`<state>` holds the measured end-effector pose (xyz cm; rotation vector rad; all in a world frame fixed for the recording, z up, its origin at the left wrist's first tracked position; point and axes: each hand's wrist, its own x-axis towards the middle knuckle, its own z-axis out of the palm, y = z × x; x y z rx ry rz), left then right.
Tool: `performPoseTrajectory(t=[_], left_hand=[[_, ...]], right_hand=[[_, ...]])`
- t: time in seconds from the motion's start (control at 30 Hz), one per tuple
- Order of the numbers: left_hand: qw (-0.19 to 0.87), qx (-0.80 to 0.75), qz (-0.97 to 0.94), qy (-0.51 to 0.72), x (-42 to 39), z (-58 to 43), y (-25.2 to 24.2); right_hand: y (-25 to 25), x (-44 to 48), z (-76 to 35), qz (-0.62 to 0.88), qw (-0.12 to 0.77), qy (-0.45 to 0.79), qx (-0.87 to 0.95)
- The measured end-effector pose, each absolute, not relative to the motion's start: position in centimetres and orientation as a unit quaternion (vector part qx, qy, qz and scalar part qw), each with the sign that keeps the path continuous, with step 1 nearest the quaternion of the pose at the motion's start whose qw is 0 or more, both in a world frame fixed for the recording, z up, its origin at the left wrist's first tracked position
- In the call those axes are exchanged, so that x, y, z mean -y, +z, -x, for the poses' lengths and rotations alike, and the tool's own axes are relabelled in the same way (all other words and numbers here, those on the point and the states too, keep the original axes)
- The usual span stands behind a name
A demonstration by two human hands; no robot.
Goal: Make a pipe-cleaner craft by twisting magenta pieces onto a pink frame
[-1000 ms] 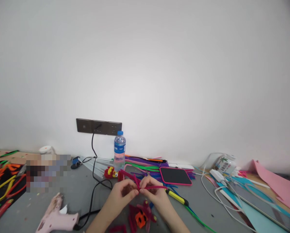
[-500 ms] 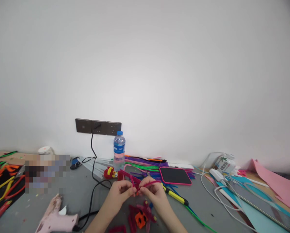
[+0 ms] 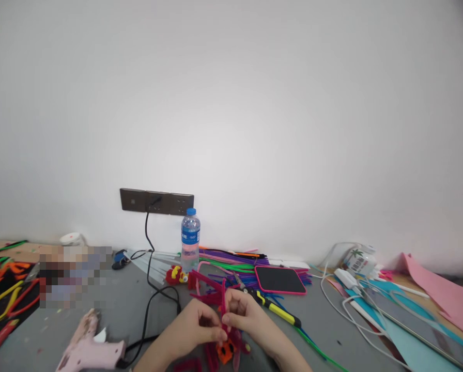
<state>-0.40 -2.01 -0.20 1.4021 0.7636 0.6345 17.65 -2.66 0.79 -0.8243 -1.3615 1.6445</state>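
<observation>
My left hand (image 3: 200, 326) is closed in a pinch, thumb against fingertips, at the lower end of a magenta pipe cleaner (image 3: 223, 297). Beside it, my right hand (image 3: 247, 316) pinches the same pipe cleaner, which stands nearly upright between the hands. Just below the fingers lies an orange fuzzy piece with black spots (image 3: 226, 352), among dark pink pipe-cleaner parts (image 3: 211, 357) partly covered by my hands. More magenta pipe cleaners (image 3: 206, 281) lie behind the fingers. Pliers with yellow and black handles (image 3: 281, 313) rest to the right of my right hand.
A water bottle (image 3: 190, 243) stands near the wall, with pipe cleaners (image 3: 231, 263) and a pink-edged phone (image 3: 280, 280) to its right. A pink glue gun (image 3: 90, 351) with a black cord lies left. White cables (image 3: 348, 315) and coloured paper (image 3: 441, 294) are at right.
Both hands have moved down toward the orange piece. The magenta pipe cleaner has turned from sideways to nearly upright, and the pliers' jaws have come into view.
</observation>
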Motion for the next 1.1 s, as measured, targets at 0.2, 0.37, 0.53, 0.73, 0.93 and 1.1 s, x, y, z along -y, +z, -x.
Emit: performPoseTrajectory(t=[0.2,0.37,0.53,0.73,0.93,1.1], left_hand=[[0.663,-0.34,-0.612,0.265,2.1,0.3,-0.2],[0.587,-0.352,-0.616,0.391,1.3,-0.2,-0.4],[0.494,-0.406,-0.617,0.458,1.1,-0.6,-0.3],[0.453,-0.411,-0.627,0.482,1.3,-0.5,-0.4],[0.378,-0.426,-0.65,0.503,1.3,-0.3,-0.2],[0.335,-0.413,-0.674,0.513,1.5,-0.3,0.1]], right_hand=[[0.5,2.6,-18.1,0.339,0.383,0.652,0.559],[0.2,2.0,-18.1,0.382,0.5,0.589,0.508],[-0.2,1.9,-17.7,0.375,0.538,0.583,0.479],[0.0,2.0,-17.5,0.359,0.544,0.58,0.488],[0.2,2.1,-17.3,0.353,0.541,0.588,0.487],[0.2,2.1,-17.2,0.342,0.545,0.593,0.484]])
